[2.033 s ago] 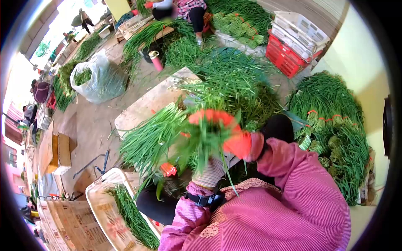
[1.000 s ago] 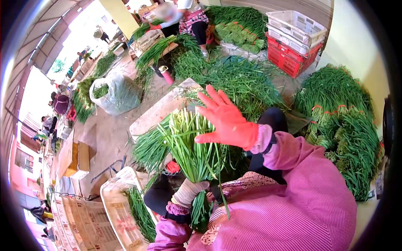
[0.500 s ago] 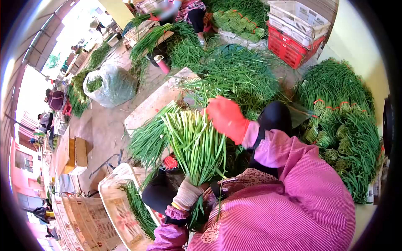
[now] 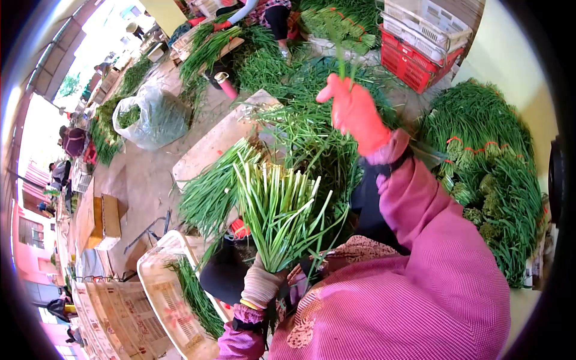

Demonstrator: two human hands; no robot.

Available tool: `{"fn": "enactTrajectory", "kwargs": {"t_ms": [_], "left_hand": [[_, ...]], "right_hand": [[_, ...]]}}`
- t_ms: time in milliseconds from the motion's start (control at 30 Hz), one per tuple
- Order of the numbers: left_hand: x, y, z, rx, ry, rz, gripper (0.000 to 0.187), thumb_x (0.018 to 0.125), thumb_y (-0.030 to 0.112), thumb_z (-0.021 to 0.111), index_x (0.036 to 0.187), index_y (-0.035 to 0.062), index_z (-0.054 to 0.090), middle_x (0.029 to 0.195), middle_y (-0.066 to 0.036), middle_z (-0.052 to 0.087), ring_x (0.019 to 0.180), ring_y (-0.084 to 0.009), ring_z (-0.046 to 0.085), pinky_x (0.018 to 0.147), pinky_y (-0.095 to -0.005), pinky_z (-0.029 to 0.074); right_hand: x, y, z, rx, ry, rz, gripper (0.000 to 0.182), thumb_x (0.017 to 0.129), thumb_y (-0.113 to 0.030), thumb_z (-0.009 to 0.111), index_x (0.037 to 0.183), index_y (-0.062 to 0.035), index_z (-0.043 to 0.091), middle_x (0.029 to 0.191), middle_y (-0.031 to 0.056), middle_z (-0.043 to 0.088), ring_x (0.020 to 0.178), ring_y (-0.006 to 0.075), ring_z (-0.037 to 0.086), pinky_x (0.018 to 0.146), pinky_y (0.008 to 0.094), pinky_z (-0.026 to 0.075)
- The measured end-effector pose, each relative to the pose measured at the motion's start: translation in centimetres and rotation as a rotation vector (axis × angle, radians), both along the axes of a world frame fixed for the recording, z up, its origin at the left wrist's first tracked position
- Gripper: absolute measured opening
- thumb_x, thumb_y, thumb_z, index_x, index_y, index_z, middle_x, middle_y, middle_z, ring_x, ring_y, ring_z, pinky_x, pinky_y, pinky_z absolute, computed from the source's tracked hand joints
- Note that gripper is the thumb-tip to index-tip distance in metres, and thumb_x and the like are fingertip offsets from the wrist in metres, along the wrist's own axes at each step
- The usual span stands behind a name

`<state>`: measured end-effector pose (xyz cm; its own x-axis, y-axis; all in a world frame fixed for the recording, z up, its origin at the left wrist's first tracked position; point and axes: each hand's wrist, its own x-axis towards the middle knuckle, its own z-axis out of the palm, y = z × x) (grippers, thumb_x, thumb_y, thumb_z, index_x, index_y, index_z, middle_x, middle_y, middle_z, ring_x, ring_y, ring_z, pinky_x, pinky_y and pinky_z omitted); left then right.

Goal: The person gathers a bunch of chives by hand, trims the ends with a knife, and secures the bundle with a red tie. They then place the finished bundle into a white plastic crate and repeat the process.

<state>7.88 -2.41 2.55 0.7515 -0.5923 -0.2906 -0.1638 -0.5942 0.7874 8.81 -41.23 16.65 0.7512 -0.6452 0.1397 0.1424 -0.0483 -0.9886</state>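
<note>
My left hand [image 4: 262, 283], in a pale knitted glove, is wrapped round the lower part of a bunch of green stalks [image 4: 279, 210], whose pale cut ends fan out upward. Higher up and to the right, my right hand [image 4: 354, 111], in an orange-red glove, is raised over a loose heap of greens [image 4: 312, 126]. Its fingers are closed on a few thin green leaves [image 4: 342, 63], blurred by motion. Another pile of stalks [image 4: 210, 195] lies on a board [image 4: 207, 147] just left of the held bunch.
A white crate [image 4: 153, 270] with some greens stands at lower left. Tied bundles [image 4: 486, 132] are heaped at right. Stacked white and red crates [image 4: 414, 63] stand at upper right. A person [image 4: 240, 13] works at the top, near a pink flask [image 4: 227, 86] and a plastic bag [image 4: 157, 120].
My right hand has moved up and right, away from the bunch, with thin leaves in it. The bunch in my left hand has spread at its top.
</note>
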Motion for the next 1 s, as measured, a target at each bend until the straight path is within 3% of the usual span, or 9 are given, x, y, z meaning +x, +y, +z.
{"fn": "enactTrajectory", "kwargs": {"t_ms": [100, 167, 233, 267, 400, 467, 667, 833, 1000], "left_hand": [[-0.4, 0.0, 1.7, 0.015, 0.024, 0.075, 0.064, 0.073, 0.028, 0.082, 0.126, 0.0092, 0.053, 0.104, -0.014, 0.071, 0.093, -0.0258, 0.070, 0.081, -0.0343, 0.054], [-0.1, 0.8, -0.1, 0.035, 0.020, 0.067, 0.064, 0.072, 0.027, 0.082, 0.126, 0.0092, 0.053, 0.104, -0.014, 0.071, 0.093, -0.0256, 0.070, 0.081, -0.0340, 0.054], [0.4, 1.5, -2.2, -0.022, 0.056, 0.060, 0.063, 0.072, 0.023, 0.081, 0.127, 0.0081, 0.052, 0.103, -0.013, 0.071, 0.093, -0.0244, 0.070, 0.080, -0.0330, 0.053], [0.3, 1.3, -2.0, -0.019, 0.057, 0.057, 0.063, 0.072, 0.023, 0.081, 0.127, 0.0081, 0.052, 0.103, -0.013, 0.071, 0.093, -0.0244, 0.070, 0.080, -0.0330, 0.053], [-0.5, -0.3, 2.0, -0.083, 0.139, 0.047, 0.057, 0.076, 0.017, 0.080, 0.124, 0.0033, 0.052, 0.105, -0.008, 0.071, 0.094, -0.0194, 0.069, 0.083, -0.0302, 0.053], [-0.6, -0.6, 3.2, -0.131, 0.155, 0.013, 0.051, 0.081, 0.012, 0.078, 0.122, 0.0013, 0.051, 0.108, -0.005, 0.070, 0.095, -0.0158, 0.067, 0.085, -0.0277, 0.052], [-0.3, 0.7, 1.2, -0.211, 0.210, -0.077, 0.041, 0.084, 0.008, 0.075, 0.119, 0.0012, 0.054, 0.108, -0.006, 0.069, 0.097, -0.0156, 0.066, 0.085, -0.0281, 0.051], [-0.3, 0.2, 2.6, -0.245, 0.304, -0.055, 0.039, 0.084, 0.009, 0.074, 0.118, 0.0008, 0.057, 0.109, -0.007, 0.069, 0.098, -0.0162, 0.066, 0.086, -0.0284, 0.051], [-0.4, -0.4, 3.0, -0.206, 0.255, -0.043, 0.039, 0.084, 0.009, 0.075, 0.118, 0.0011, 0.058, 0.111, -0.007, 0.069, 0.099, -0.0160, 0.066, 0.086, -0.0283, 0.051]], "right_hand": [[-0.8, -0.5, 0.9, -0.090, -0.031, -0.035, 0.042, 0.100, -0.046, 0.049, 0.086, -0.0086, 0.060, 0.051, -0.0001, 0.045, 0.038, 0.0102, 0.040, 0.037, 0.0266, 0.031], [-2.4, 2.4, 1.6, -0.105, 0.211, 0.294, 0.043, 0.098, -0.050, 0.052, 0.087, -0.0097, 0.061, 0.051, -0.0012, 0.045, 0.038, 0.0097, 0.040, 0.037, 0.0267, 0.031], [-3.0, 5.2, -1.4, -0.783, 0.122, 0.436, 0.057, 0.090, -0.062, 0.056, 0.099, -0.0062, 0.063, 0.061, 0.0123, 0.060, 0.054, 0.0292, 0.061, 0.054, 0.0399, 0.049], [-4.1, 7.2, -0.5, -0.828, 0.248, 0.549, 0.061, 0.087, -0.065, 0.055, 0.103, -0.0064, 0.062, 0.070, 0.0189, 0.064, 0.067, 0.0388, 0.065, 0.065, 0.0462, 0.052], [-3.2, 9.6, -6.4, -1.345, 0.238, 0.639, 0.019, 0.086, -0.035, 0.062, 0.093, -0.0173, 0.065, 0.063, 0.0065, 0.062, 0.057, 0.0284, 0.064, 0.051, 0.0435, 0.049], [-1.9, 7.2, -7.2, -1.323, -0.060, 0.443, 0.008, 0.081, -0.024, 0.064, 0.088, -0.0203, 0.064, 0.064, 0.0037, 0.062, 0.056, 0.0261, 0.063, 0.049, 0.0412, 0.048], [0.7, -5.9, -3.9, -1.226, 0.259, -0.307, 0.013, 0.091, -0.020, 0.058, 0.102, -0.0184, 0.064, 0.074, 0.0120, 0.065, 0.072, 0.0333, 0.065, 0.061, 0.0418, 0.050], [-1.8, -7.5, -2.5, -1.216, 0.858, -0.070, 0.057, 0.089, -0.050, 0.060, 0.126, -0.0063, 0.056, 0.093, 0.0144, 0.071, 0.086, 0.0349, 0.067, 0.074, 0.0442, 0.051], [-1.3, 0.1, -3.6, -0.612, 0.362, 0.433, 0.066, 0.083, -0.069, 0.057, 0.099, -0.0069, 0.071, 0.092, 0.0154, 0.070, 0.091, 0.0298, 0.067, 0.081, 0.0384, 0.050]]}}
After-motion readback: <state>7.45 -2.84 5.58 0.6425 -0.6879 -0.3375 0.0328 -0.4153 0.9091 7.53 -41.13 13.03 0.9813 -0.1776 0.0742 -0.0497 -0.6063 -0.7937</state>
